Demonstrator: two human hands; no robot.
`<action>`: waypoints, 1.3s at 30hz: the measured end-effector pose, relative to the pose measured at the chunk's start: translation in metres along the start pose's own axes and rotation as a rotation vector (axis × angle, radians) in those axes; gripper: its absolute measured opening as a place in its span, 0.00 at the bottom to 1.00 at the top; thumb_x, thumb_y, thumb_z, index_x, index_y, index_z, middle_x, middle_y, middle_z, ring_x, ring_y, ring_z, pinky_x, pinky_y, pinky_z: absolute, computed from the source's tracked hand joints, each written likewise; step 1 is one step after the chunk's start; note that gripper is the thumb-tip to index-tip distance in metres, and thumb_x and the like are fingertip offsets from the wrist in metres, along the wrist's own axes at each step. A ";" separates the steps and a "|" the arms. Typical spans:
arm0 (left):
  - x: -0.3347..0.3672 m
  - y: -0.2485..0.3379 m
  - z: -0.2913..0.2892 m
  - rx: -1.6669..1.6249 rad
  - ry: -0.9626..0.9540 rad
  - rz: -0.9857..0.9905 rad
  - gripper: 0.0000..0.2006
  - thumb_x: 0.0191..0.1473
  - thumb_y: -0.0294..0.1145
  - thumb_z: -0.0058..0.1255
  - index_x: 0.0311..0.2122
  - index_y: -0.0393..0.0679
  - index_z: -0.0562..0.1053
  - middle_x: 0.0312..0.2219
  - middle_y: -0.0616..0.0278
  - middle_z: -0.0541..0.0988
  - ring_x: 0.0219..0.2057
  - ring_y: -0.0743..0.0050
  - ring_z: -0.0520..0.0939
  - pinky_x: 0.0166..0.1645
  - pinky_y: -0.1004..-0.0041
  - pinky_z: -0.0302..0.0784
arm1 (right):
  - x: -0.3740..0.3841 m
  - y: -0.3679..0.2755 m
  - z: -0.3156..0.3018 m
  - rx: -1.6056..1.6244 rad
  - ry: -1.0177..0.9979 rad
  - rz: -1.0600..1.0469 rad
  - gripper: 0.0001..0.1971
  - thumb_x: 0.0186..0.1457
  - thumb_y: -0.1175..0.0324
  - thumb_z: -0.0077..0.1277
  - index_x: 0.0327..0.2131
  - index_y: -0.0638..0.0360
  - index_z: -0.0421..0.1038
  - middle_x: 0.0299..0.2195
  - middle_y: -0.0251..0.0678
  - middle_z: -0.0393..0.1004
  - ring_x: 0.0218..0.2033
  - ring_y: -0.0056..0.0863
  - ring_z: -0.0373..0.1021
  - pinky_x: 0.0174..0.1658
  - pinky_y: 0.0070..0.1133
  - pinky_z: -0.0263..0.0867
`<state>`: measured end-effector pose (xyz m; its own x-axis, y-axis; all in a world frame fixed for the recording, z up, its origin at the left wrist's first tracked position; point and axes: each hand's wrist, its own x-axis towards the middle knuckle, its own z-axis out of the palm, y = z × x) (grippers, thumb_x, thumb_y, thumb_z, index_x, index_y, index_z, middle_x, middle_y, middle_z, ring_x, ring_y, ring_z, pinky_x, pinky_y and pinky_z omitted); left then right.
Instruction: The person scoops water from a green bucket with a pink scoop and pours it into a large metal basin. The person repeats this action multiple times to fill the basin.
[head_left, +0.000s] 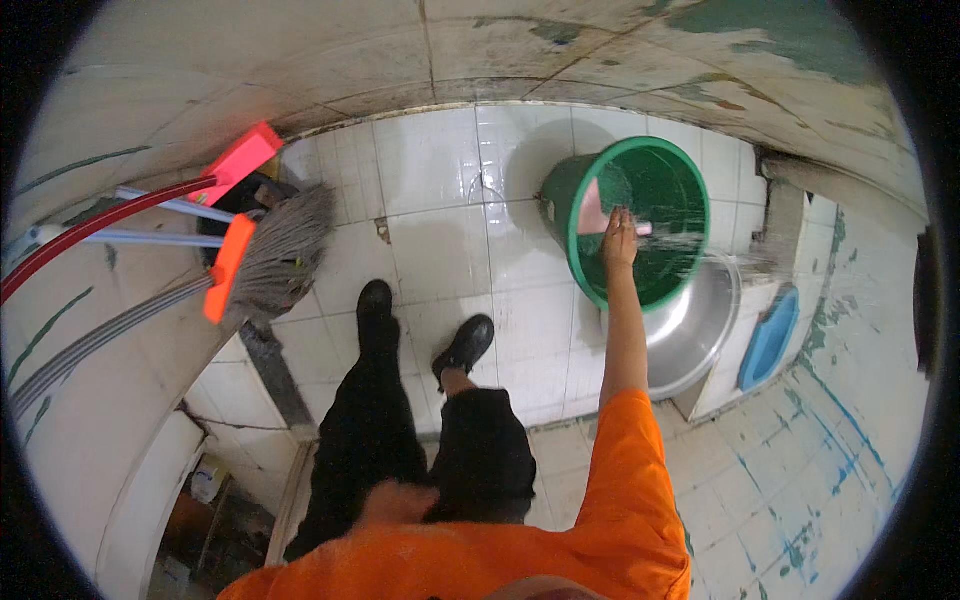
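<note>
My right arm reaches out to a green bucket [575, 188], which is tipped so that its mouth faces me. Over the bucket's mouth, my right hand [620, 236] is closed around a pink object [593, 208]. Its pink end sticks out past the fingers, and its kind is not clear. Water [680, 243] streaks across the bucket toward the right. My left hand [395, 503] is low in front of my black trousers, smeared by motion, so its fingers cannot be made out.
A metal basin [715, 330] sits behind the bucket's near side, with a blue plastic piece [770, 338] to its right. A grey mop [285, 255], a pink-red brush head [240, 160] and an orange tool head [230, 268] lean at the left wall. White tiles [430, 160] look wet.
</note>
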<state>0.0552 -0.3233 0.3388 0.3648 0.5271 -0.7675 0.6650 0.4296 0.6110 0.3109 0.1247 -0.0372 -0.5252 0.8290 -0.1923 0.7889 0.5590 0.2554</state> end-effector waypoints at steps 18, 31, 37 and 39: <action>0.053 -0.008 -0.043 -0.072 -0.394 -0.160 0.17 0.46 0.41 0.45 0.43 0.51 0.69 0.32 0.59 0.76 0.35 0.59 0.77 0.41 0.59 0.70 | 0.017 -0.008 0.152 0.704 -0.460 0.496 0.20 0.49 0.52 0.43 0.32 0.60 0.72 0.31 0.48 0.73 0.33 0.45 0.71 0.31 0.31 0.67; 0.019 0.012 -0.016 0.004 -0.300 -0.059 0.27 0.40 0.44 0.55 0.48 0.49 0.65 0.38 0.59 0.75 0.39 0.62 0.75 0.43 0.64 0.70 | -0.012 -0.013 -0.106 1.801 -0.861 0.681 0.13 0.55 0.57 0.37 0.24 0.55 0.61 0.14 0.25 0.57 0.13 0.17 0.55 0.17 0.16 0.54; -0.004 0.020 0.002 -0.022 -0.028 -0.043 0.27 0.36 0.40 0.57 0.46 0.49 0.67 0.33 0.61 0.77 0.33 0.64 0.78 0.38 0.66 0.72 | -0.020 0.000 -0.240 1.638 -0.804 0.632 0.13 0.54 0.57 0.40 0.25 0.57 0.60 0.14 0.26 0.57 0.12 0.15 0.53 0.15 0.14 0.51; -0.011 0.021 0.013 -0.044 0.036 -0.032 0.27 0.36 0.39 0.56 0.47 0.49 0.67 0.32 0.60 0.77 0.32 0.63 0.78 0.37 0.66 0.72 | -0.014 -0.010 -0.279 1.537 -0.735 0.582 0.14 0.53 0.58 0.43 0.26 0.59 0.61 0.14 0.27 0.59 0.11 0.15 0.53 0.14 0.14 0.50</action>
<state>0.0736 -0.3299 0.3580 0.3198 0.5380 -0.7799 0.6466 0.4777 0.5947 0.2210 0.1123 0.2269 -0.2045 0.4771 -0.8547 0.5855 -0.6401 -0.4974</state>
